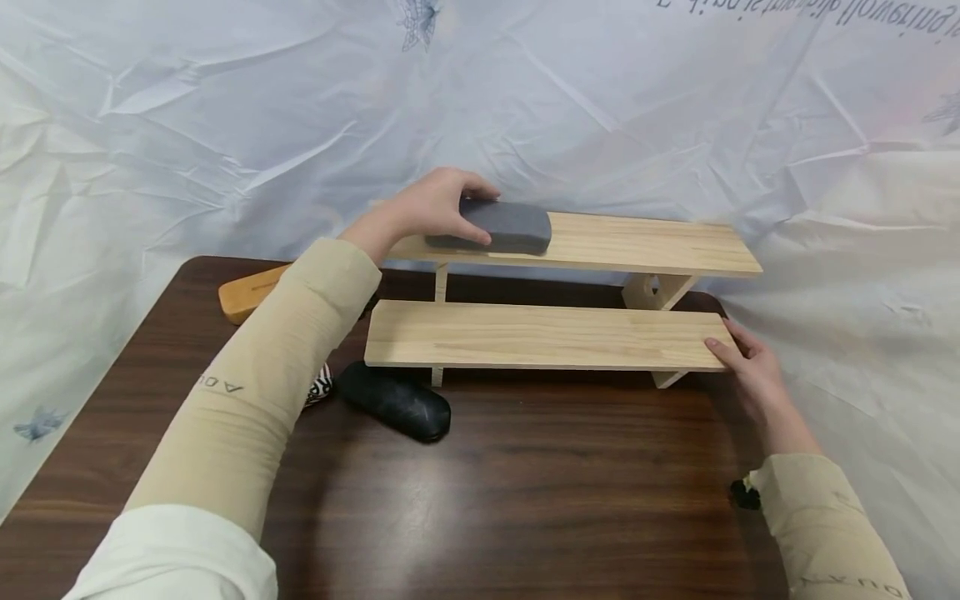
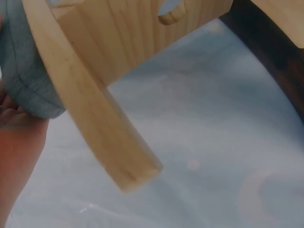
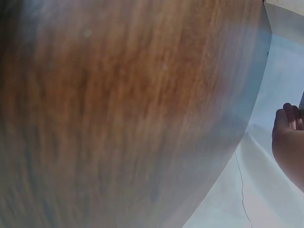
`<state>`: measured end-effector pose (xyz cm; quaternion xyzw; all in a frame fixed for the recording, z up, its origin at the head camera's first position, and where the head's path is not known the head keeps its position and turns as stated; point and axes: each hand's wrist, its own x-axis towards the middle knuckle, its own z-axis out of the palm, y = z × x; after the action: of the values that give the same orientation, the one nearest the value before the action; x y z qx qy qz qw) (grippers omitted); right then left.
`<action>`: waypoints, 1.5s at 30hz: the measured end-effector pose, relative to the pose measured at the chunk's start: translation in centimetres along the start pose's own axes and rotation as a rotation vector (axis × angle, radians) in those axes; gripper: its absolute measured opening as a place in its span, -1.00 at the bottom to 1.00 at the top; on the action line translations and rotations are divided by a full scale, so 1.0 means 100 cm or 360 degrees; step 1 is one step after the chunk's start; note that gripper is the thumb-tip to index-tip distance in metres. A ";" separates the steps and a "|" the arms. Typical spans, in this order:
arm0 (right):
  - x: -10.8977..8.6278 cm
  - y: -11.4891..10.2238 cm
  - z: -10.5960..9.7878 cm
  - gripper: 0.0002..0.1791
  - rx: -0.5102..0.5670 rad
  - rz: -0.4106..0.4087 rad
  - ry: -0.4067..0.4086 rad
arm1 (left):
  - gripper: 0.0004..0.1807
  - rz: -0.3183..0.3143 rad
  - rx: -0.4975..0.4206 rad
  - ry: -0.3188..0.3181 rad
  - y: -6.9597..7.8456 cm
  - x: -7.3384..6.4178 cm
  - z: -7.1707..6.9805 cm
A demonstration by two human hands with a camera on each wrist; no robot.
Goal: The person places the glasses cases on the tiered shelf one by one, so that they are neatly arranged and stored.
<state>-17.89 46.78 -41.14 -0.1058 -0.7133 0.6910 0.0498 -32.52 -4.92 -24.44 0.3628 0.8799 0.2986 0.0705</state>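
One gray case [image 1: 521, 227]: stretches right from left hand [image 1: 441, 204], lengthwise along upper shelf [image 1: 645, 239]
Nearer: left, gripping case
Right hand [image 1: 759, 372]: gripping lower shelf [image 1: 547, 335]

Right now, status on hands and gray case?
Left hand grips gray case on upper shelf. Right hand holds lower shelf, right end. Black pouch on table, not blocking.

Matt cloth-like grey case [image 1: 513, 227], smooth wooden shelf [image 1: 547, 335], glossy wood-grain tabletop [image 1: 555, 475]
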 end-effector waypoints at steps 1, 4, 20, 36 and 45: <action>0.000 0.000 0.000 -0.11 -0.0009 0.0003 0.0001 | -0.20 0.0007 -0.0022 0.0013 0.000 -0.002 -0.002; 0.001 0.000 0.002 -0.11 -0.0038 0.0014 0.0010 | -0.22 0.0034 -0.0072 0.0060 0.000 -0.010 -0.008; 0.000 -0.001 0.000 -0.10 -0.0031 0.0036 0.0035 | -0.34 0.0191 0.0038 0.0309 -0.006 -0.097 -0.014; -0.001 -0.004 0.000 -0.12 0.0031 0.0021 0.0024 | -0.35 0.0060 0.0207 0.0335 -0.042 -0.199 0.028; -0.004 -0.002 -0.003 -0.13 0.0008 0.0016 0.0005 | -0.35 -0.0016 0.0203 0.0305 -0.075 -0.228 0.066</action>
<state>-17.50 46.95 -40.88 -0.1103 -0.7109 0.6929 0.0478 -18.17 -21.54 -36.20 0.3318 0.9017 0.2750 -0.0357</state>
